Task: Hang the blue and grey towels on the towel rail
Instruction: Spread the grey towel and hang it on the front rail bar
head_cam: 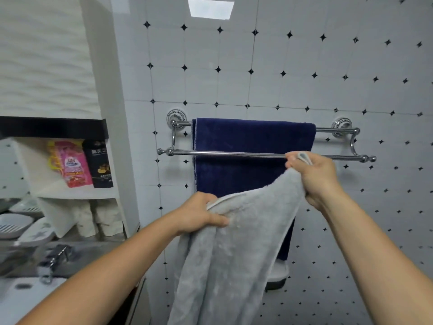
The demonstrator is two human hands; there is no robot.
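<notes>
A chrome double towel rail (234, 153) is fixed to the tiled wall. The dark blue towel (253, 146) hangs over its back bar, spread flat. I hold the grey towel (229, 249) in front of it by its top edge. My left hand (199, 214) grips one part of the edge below the front bar. My right hand (314, 174) pinches a corner right at the front bar's height. The rest of the grey towel hangs down and hides the blue towel's lower part.
At left, shelves (70, 191) carry a pink packet (72, 165), a black packet (98, 165) and folded white cloths. Below them are soap dishes (21, 226), a chrome tap (54, 261) and a white basin (25, 299). A white and dark object (278, 275) sits under the towels.
</notes>
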